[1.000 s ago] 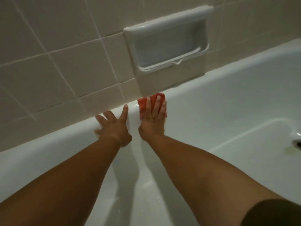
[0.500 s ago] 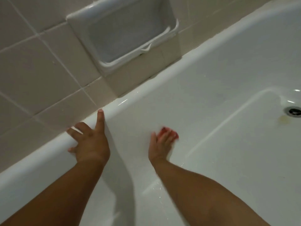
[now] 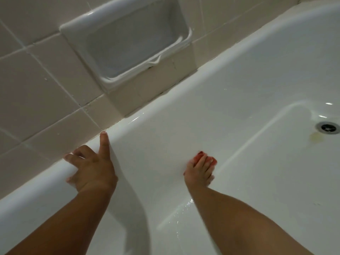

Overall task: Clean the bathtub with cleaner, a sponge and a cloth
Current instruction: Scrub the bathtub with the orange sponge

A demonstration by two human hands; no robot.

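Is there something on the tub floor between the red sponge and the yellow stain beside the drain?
No, nothing visible. The right hand presses the red sponge on the tub wall; only bare floor lies before the stain.

We log the bathtub (image 3: 239,85) as smooth, glossy white, enamel or acrylic, we cannot tell which. Bright highlights run along its rim and floor edge. At 6 o'clock, wet streaks (image 3: 181,207) shine on it. At 10 o'clock, wall tiles (image 3: 36,92): glazed ceramic look, beige, soft sheen, with paler matt grout lines (image 3: 81,107) between. At 12 o'clock, soap dish (image 3: 128,43): white, glazed ceramic look, glossy, smooth rounded lip. At 3 o'clock, drain (image 3: 327,127): shiny metal ring, dark inside, with a dull yellowish stain (image 3: 316,138) just beside it. At 4 o'clock, sponge (image 3: 212,160) under the right hand (image 3: 199,172): red, matt, soft-looking, texture too blurred for us.
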